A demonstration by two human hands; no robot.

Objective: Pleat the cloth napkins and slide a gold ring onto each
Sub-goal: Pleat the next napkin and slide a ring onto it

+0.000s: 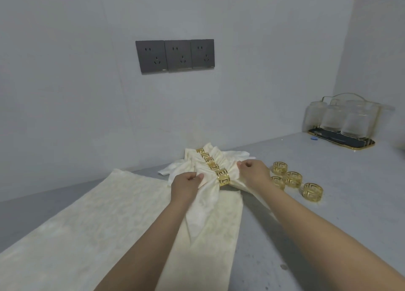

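Nearest the camera, two bare forearms reach out over the flat napkins, cream cloths laid unfolded across the grey worktop. Out at the end of them, the left hand has its fingers curled, pinching the gathered cloth of the front napkin just left of its gold ring, and the right hand pinches the cloth on the ring's other side, fingers bent in too. So that ring is on, sitting round the middle of the pleats, and by the look of it the hands are only setting the bundle down or tidying it. Behind it lies a row of ringed napkins, pressed close together back toward the wall. Judging progress: several are done, but four spare rings wait on the worktop just right of the right hand, and the flat cloths are still unpleated, so a good share is left. How many finished bundles are in that row is hard to count, since they overlap, and how many cloths are in the flat stack cannot be told. Far right, a tray of glasses stands blurred in the corner.
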